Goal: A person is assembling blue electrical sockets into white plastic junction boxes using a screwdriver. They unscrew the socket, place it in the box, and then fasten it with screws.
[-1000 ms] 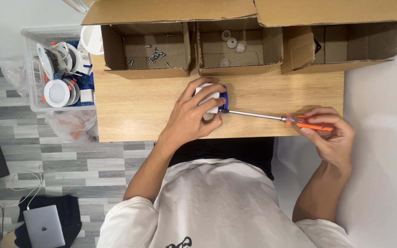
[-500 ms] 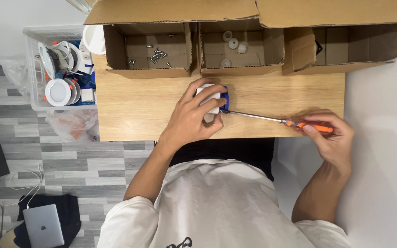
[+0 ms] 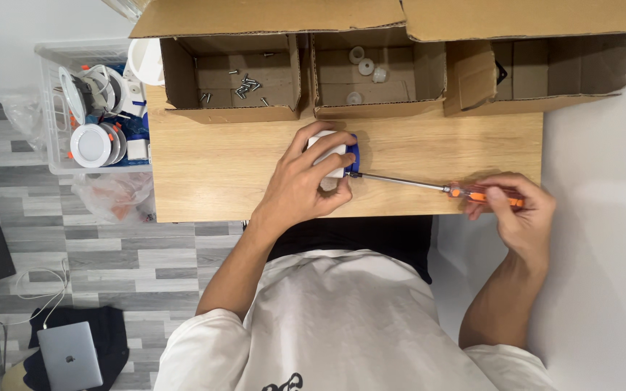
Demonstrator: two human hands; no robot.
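Note:
My left hand (image 3: 306, 181) grips a small white and blue device (image 3: 336, 153) on the wooden table (image 3: 204, 166), near its middle. My right hand (image 3: 512, 210) is closed around the orange handle of a long screwdriver (image 3: 429, 185) at the table's right front corner. The screwdriver's metal shaft runs leftwards, and its tip meets the blue side of the device.
Three open cardboard boxes line the back of the table: the left box (image 3: 230, 108) holds loose screws, the middle box (image 3: 378, 108) holds small white round parts. A clear plastic bin (image 3: 85, 130) of round white lamp fittings stands left of the table. A laptop (image 3: 70, 355) lies on the floor.
My hands and the screwdriver stay almost in place. The right hand's fingers have shifted slightly on the orange handle.

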